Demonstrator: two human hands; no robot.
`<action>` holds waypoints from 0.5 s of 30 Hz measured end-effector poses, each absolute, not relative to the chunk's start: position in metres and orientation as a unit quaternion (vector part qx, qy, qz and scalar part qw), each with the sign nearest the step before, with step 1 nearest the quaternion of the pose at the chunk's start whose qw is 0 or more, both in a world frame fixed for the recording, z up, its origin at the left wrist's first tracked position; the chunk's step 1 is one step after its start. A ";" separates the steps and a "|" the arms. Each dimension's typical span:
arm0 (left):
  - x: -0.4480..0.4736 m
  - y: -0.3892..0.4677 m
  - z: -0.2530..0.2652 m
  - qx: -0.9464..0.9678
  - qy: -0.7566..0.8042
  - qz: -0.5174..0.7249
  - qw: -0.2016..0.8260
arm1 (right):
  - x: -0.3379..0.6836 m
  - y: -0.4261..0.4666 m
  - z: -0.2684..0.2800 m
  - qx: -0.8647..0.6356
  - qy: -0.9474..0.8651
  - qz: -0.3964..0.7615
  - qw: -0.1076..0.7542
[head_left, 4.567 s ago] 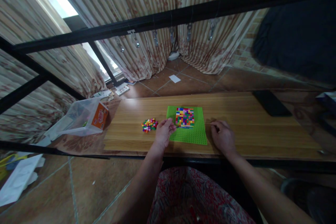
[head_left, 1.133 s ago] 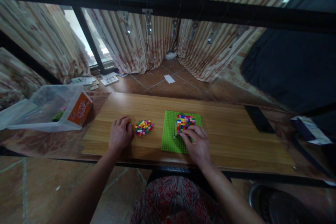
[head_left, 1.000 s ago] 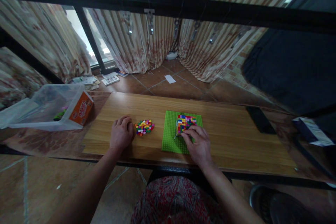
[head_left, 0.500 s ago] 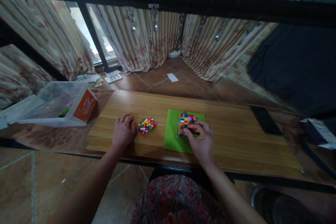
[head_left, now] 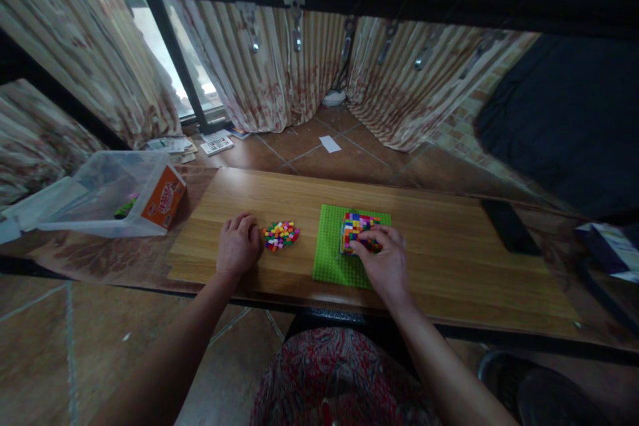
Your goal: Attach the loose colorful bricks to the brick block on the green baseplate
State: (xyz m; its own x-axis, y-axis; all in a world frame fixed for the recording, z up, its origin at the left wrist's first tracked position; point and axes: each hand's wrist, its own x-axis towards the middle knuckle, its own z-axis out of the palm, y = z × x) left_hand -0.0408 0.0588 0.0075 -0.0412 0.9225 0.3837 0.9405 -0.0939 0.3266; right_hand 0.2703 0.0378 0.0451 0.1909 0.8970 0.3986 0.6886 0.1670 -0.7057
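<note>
Right hand (head_left: 388, 256), fingers narrowed, any pinch unclear, touches the boxy brick block (head_left: 351, 226) on its studded baseplate (head_left: 327, 253), just right of centre! Left hand (head_left: 238, 245), grip hidden, curls beside loose plastic bricks (head_left: 280, 235), centre-left; pleated curtains (head_left: 269, 73) above.

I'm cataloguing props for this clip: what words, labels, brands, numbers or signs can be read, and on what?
Nothing reads clearly.
Orange label on the clear plastic bin: white lettering, too blurred to quote.
White booklet: dark print, too small to read.
</note>
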 end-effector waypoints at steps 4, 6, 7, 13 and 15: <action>-0.041 0.059 0.006 -0.691 -0.675 -0.258 0.022 | 0.270 0.040 0.048 -0.642 -0.630 0.122 0.419; -0.041 0.059 0.006 -0.690 -0.676 -0.257 0.025 | 0.270 0.042 0.049 -0.643 -0.636 0.129 0.407; -0.041 0.059 0.007 -0.690 -0.676 -0.257 0.027 | 0.271 0.043 0.050 -0.643 -0.638 0.133 0.402; -0.041 0.059 0.007 -0.694 -0.669 -0.264 0.031 | 0.279 0.040 0.059 -0.617 -0.604 0.167 0.476; -0.041 0.060 0.006 -0.692 -0.670 -0.267 0.033 | 0.276 0.031 0.064 -0.598 -0.596 0.176 0.507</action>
